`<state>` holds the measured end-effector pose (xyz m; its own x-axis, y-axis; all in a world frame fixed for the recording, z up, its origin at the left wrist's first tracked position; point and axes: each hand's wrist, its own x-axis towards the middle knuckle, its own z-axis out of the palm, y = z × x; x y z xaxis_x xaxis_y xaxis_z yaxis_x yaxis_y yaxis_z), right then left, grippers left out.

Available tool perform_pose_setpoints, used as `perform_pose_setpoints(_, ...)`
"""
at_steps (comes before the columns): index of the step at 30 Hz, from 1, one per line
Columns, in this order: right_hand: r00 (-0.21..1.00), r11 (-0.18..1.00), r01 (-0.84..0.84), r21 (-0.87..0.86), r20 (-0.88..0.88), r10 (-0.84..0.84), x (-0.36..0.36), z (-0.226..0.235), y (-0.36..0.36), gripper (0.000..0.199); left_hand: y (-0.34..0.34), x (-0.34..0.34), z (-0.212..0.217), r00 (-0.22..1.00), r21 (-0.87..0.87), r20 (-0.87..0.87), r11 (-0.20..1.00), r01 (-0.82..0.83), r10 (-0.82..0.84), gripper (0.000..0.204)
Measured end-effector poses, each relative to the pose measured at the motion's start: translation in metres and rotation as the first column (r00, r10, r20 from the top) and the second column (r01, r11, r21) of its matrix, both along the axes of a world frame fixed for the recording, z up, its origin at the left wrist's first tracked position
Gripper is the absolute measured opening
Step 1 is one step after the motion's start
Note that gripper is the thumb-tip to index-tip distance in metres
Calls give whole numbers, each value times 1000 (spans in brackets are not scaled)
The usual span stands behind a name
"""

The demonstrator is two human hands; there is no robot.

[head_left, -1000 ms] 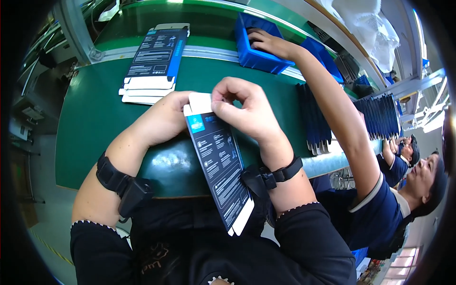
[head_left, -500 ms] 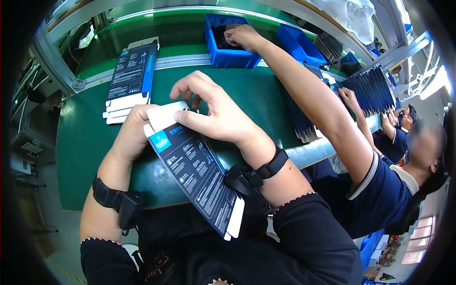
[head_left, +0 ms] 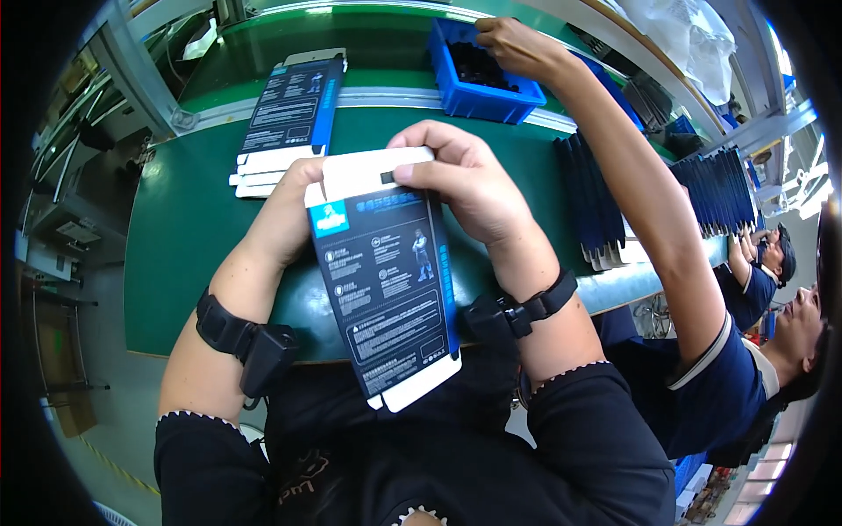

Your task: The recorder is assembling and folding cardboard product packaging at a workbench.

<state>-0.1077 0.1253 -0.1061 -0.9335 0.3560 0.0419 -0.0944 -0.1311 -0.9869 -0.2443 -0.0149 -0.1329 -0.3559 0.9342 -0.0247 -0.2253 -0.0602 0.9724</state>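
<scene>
A dark printed carton (head_left: 386, 289) with a blue side strip tilts toward me over the table edge, held in both hands. My left hand (head_left: 291, 210) grips its upper left edge; most of those fingers are hidden behind it. At the upper right, my right hand (head_left: 481, 186) pinches the white end flap (head_left: 360, 173), thumb in front and fingers behind. A small dark square (head_left: 387, 177) shows on the flap beside my right thumb. Whether the carton is flat or opened out, I cannot tell.
Similar flat cartons (head_left: 289, 110) lie stacked at the far left. A blue bin (head_left: 491, 107) of small black pieces stands at the back; a co-worker's hand (head_left: 517, 46) hovers by it. Their arm crosses the right side. Dark cartons (head_left: 715, 195) stand in rows at right.
The carton has turned more upright and square to me, and my hands have shifted with it. A dark square now shows on the flap. The co-worker's hand has come up out of the bin.
</scene>
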Motion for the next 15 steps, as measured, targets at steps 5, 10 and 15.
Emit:
perform_pose_setpoints(5, 976, 948, 82, -306, -169, -139, -5, -9, 14, 23, -1, 5, 5, 928, 37, 372, 999, 20, -32, 40)
perform_pose_setpoints(10, 912, 851, 194, -489, -230, -340, -7, -16, 29, 27, 2, 5, 9, 806, 191, 483, 940, 283, -341, 71)
perform_pose_setpoints(15, 884, 811, 219, -542, -241, -400, -6, -21, 38, 29, -1, 8, 5, 738, 220, 412, 844, 489, -534, 95)
